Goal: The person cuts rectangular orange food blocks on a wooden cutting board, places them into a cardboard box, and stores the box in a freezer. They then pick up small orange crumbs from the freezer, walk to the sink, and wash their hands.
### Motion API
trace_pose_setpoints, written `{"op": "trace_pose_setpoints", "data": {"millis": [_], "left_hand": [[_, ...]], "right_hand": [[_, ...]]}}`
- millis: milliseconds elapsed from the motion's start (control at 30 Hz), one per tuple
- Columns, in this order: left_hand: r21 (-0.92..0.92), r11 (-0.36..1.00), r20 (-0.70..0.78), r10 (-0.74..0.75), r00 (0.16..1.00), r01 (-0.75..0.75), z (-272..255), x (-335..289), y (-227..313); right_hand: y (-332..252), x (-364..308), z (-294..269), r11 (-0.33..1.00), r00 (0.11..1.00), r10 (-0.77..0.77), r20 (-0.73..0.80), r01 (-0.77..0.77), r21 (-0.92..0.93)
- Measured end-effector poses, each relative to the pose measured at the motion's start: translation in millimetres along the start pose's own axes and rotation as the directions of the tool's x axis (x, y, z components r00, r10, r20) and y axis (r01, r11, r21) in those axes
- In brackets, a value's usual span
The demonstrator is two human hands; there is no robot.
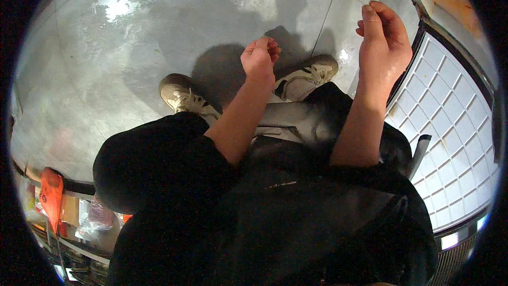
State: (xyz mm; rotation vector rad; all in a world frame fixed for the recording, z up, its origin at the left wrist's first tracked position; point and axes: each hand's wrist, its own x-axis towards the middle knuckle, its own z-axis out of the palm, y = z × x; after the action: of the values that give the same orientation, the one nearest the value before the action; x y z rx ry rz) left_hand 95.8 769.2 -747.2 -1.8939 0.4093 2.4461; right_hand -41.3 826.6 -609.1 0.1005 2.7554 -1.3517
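My left hand [259, 59] is in mid-air over the grey floor, its fingers curled into a loose fist near my shoes. Whatever it may hold is hidden inside the fingers. Further right and higher in the head view, my right hand [385, 39] is raised with thumb and forefinger tips pressed together and the other fingers curled. Anything between those tips is too small to make out. Both bare forearms come out of dark sleeves, apart from each other. Below the hands are my light-coloured shoes, the left shoe [182, 94] and the right shoe [312, 74].
A grey tiled floor [127, 63] with wet, shiny patches and small orange bits lies ahead. At the right stands a white panel with a raised grid [450, 127] in a dark frame. Lower left, an orange pointed object [51, 196] is beside shelves with bagged goods [98, 217].
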Motion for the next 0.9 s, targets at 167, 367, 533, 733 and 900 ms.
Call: {"op": "trace_pose_setpoints", "data": {"millis": [167,367,533,733,900], "left_hand": [[-0.021,1.0,-0.047,-0.025,0.999,0.024,5,5,12],[-0.032,0.999,0.046,-0.028,0.999,0.029,9,7,2],[0.009,1.0,0.125,-0.026,0.992,0.025,16,2,-10],[-0.036,0.999,0.016,-0.037,0.999,0.038,13,13,-2],[0.001,1.0,0.079,-0.017,0.997,0.017,12,4,7]], "right_hand": [[-7,1,12,0.992,0.999,-0.045,0.031,0.048,-0.115],[-5,0,2,0.996,0.998,0.032,0.049,-0.028,-0.081],[-5,-6,-16,0.993,0.994,0.113,-0.007,-0.113,0.025],[-2,-14,-19,0.983,0.983,0.181,-0.003,-0.181,0.018],[-5,-19,-19,0.979,0.981,0.196,0.006,-0.196,0.065]]}}
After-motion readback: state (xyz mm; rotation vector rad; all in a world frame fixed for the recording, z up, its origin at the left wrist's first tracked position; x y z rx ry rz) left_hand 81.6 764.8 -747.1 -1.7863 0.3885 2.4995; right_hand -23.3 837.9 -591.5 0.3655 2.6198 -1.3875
